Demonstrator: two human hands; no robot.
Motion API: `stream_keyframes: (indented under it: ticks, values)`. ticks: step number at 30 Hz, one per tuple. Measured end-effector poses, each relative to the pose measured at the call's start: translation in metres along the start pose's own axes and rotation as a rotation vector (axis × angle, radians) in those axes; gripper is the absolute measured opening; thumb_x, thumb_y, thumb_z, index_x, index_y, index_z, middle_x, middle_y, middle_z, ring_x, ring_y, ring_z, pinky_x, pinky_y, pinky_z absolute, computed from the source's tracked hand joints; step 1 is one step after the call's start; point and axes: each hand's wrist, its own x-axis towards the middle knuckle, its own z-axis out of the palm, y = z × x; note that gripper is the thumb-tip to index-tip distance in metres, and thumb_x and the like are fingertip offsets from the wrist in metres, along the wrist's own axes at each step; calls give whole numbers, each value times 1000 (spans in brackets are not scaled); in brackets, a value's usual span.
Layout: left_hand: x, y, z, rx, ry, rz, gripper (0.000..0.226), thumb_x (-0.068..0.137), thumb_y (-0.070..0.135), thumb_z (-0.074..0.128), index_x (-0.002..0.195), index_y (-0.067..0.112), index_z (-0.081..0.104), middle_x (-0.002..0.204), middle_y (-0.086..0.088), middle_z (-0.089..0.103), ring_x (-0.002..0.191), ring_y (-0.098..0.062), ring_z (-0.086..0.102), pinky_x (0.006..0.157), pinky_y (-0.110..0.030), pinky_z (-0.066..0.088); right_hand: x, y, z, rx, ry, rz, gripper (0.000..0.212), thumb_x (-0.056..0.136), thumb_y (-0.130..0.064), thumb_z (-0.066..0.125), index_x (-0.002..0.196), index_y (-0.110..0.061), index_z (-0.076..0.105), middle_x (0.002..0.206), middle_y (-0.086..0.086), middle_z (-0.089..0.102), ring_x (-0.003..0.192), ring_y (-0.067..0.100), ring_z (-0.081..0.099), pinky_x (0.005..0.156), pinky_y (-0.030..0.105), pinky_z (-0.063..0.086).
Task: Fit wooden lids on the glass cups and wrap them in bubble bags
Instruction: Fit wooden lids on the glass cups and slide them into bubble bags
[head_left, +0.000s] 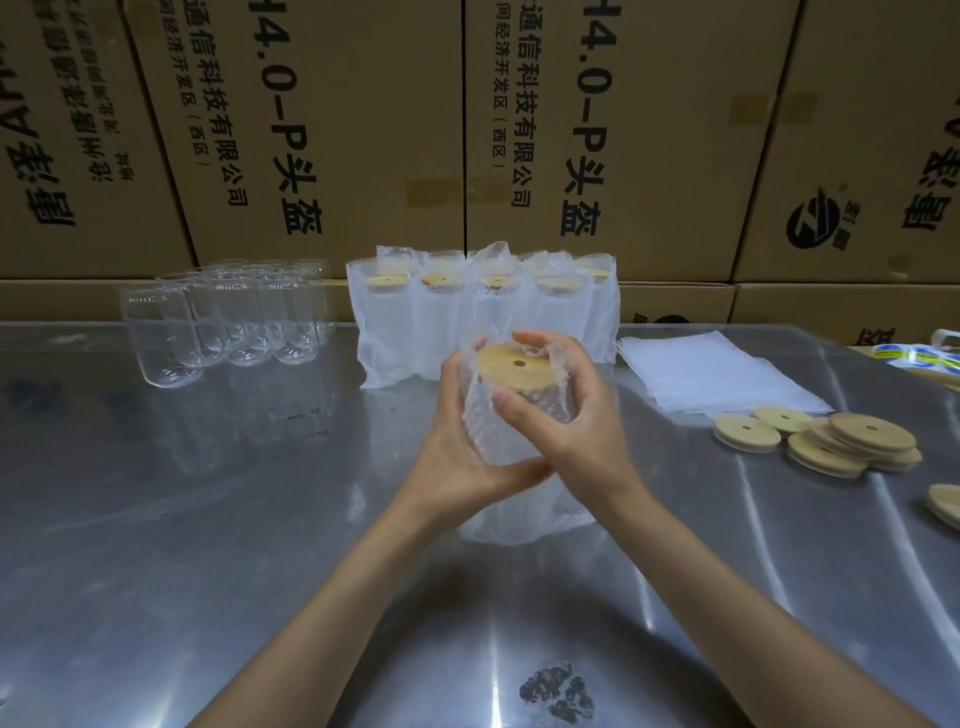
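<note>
We work at a metal table (208, 519) — its brushed top throws back streaks of light and blurred reflections. Near its front edge sits a dark mottled patch (557, 691); we cannot tell whether it is a stain or a reflection. Behind the table rises a wall of brown cardboard boxes (332, 130), printed with large black Chinese characters and "4.0-P", some faces patched with tan tape. At the far right edge lies a strip of blue-and-yellow printed labels (914, 358) — beside it a white handle-like shape (946, 338), mostly cut off.
</note>
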Motion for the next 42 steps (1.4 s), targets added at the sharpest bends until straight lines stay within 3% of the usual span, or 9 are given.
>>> stream_keyframes:
  ticks: [6, 11, 16, 18, 22, 28, 32, 36, 42]
  values:
    - [4, 5, 0, 3, 156, 118, 92, 64, 23, 81, 141, 20, 31, 115, 54, 40, 114, 25, 42, 81, 5, 36, 0, 0, 4, 6, -117, 39, 54, 74, -59, 63, 124, -50, 47, 128, -22, 54, 120, 4, 55, 100, 31, 48]
    - [7, 4, -6, -34, 274, 82, 98, 57, 47, 82, 141, 31, 33, 131, 32, 44, 120, 3, 51, 93, -13, 46, 2, 7, -3, -27, -245, 154, 90, 50, -92, 55, 129, -61, 27, 147, -27, 30, 136, -6, 31, 105, 20, 35]
    - [7, 2, -14, 26, 344, 108, 94, 65, 33, 82, 143, 32, 29, 129, 28, 45, 117, 8, 50, 95, -13, 43, -9, 30, -1, -250, -348, 256, 111, 38, -80, 73, 119, -72, -2, 117, -60, 2, 121, -30, 10, 92, -3, 17]
    - [5, 3, -10, 72, 344, 134, 93, 68, 28, 79, 145, 29, 28, 131, 16, 46, 120, 3, 50, 96, -13, 43, -17, 43, 11, -264, -284, 196, 116, 47, -66, 79, 133, -55, 1, 127, -57, 14, 121, -33, 20, 94, -4, 26]
    - [7, 4, -5, 173, 358, 236, 89, 72, 20, 76, 145, 22, 25, 138, 3, 42, 130, -6, 41, 106, -17, 36, -23, 52, 27, -339, -116, 176, 108, 52, -65, 76, 139, -37, 20, 133, -17, 49, 120, 2, 52, 98, 32, 49]
    - [9, -7, -7, 16, 430, 212, 66, 83, 45, 54, 141, 35, 24, 144, 10, 38, 136, -6, 34, 112, -22, 27, -11, 69, 15, -374, 167, 176, 101, 59, -48, 87, 137, -20, 28, 110, -31, 45, 99, -18, 40, 89, 11, 38]
    - [10, -42, -16, -52, 535, -19, 51, 87, 44, 46, 135, 34, 32, 133, 14, 43, 130, -4, 40, 109, -25, 31, 12, 89, -9, -99, 491, 269, 79, 70, -20, 85, 131, -21, 35, 114, -12, 55, 97, -13, 56, 90, 15, 46]
    - [26, -80, -30, 2, 599, -242, 45, 100, 24, 47, 141, 16, 31, 137, 0, 40, 132, -20, 38, 113, -37, 29, 35, 113, -37, 6, 673, 430, 106, 76, -35, 80, 152, -21, 8, 144, -1, 36, 134, 15, 38, 98, 19, 30]
    - [56, -119, -50, 22, 687, -420, 58, 96, 22, 54, 146, 13, 25, 147, -6, 35, 135, -20, 36, 109, -33, 28, 69, 144, -65, -53, 878, 425, 91, 74, -38, 79, 142, -26, 20, 139, 1, 46, 116, 17, 51, 91, 27, 40]
